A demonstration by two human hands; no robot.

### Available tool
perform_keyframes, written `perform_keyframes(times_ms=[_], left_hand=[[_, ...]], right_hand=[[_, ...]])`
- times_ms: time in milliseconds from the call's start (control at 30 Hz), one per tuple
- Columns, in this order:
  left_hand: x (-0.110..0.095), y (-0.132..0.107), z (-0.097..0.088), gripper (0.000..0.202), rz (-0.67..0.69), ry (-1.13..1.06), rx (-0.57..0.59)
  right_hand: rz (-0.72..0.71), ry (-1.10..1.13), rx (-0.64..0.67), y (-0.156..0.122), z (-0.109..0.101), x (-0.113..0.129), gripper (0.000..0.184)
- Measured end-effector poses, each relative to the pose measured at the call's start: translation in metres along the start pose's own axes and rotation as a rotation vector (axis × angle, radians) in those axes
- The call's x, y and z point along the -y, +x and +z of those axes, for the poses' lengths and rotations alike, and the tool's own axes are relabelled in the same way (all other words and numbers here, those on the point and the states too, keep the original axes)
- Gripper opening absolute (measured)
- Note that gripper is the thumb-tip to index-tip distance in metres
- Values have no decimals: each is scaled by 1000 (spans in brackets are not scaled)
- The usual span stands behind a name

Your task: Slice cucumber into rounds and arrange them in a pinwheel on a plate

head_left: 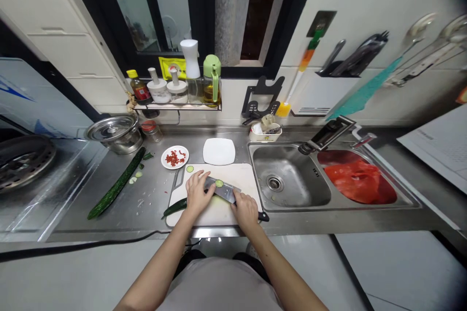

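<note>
My right hand [245,211] grips a kitchen knife [228,192]; its black handle end sticks out to the right. The broad blade lies across a white cutting board [215,217], with a round cucumber slice [219,183] on its face. Beside the blade, my left hand [198,192] is closed over a dark green cucumber [175,207], whose tapered end shows to the left. The fingers hide its cut end, and the thumb is close to the blade. Another slice [190,168] sits at the board's upper left.
A plate of chopped red pieces [175,157] and a white square plate [219,151] stand behind the board. A whole cucumber [117,187] and garlic cloves [133,180] lie left. To the right is a sink [292,167]; a red plastic bag [353,180] fills its second basin.
</note>
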State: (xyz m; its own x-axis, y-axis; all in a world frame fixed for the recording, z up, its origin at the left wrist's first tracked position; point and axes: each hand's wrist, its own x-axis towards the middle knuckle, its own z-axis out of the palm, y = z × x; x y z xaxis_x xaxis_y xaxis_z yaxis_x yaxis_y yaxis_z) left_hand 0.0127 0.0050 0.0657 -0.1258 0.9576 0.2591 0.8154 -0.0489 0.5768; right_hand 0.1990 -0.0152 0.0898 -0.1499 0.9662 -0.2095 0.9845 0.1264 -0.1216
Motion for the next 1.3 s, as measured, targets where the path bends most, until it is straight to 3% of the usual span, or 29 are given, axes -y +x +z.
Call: perform_keyframes(times_ms=[133, 267, 767, 933, 1033, 1133, 1300], left_hand=[[-6, 9, -1, 40, 106, 78, 182], [-6, 12, 3, 34, 106, 42, 269], [-23, 13, 11, 14, 52, -90, 273], [-26, 15, 11, 10, -66, -155, 221], [-12, 20, 11, 14, -262, -239, 131], [17, 28, 12, 14, -489, -272, 17], [64, 47, 17, 18, -636, -246, -36]], right_hand=[[-65, -28, -14, -2, 0, -5, 51], [-106, -55, -18, -3, -2, -12, 53], [-91, -95, 3, -6, 1, -22, 48], [-59, -91, -20, -2, 4, -30, 47], [-18, -76, -48, 0, 6, -37, 44], [44, -31, -75, 2, 9, -46, 41], [134, 47, -77, 4, 12, -58, 40]])
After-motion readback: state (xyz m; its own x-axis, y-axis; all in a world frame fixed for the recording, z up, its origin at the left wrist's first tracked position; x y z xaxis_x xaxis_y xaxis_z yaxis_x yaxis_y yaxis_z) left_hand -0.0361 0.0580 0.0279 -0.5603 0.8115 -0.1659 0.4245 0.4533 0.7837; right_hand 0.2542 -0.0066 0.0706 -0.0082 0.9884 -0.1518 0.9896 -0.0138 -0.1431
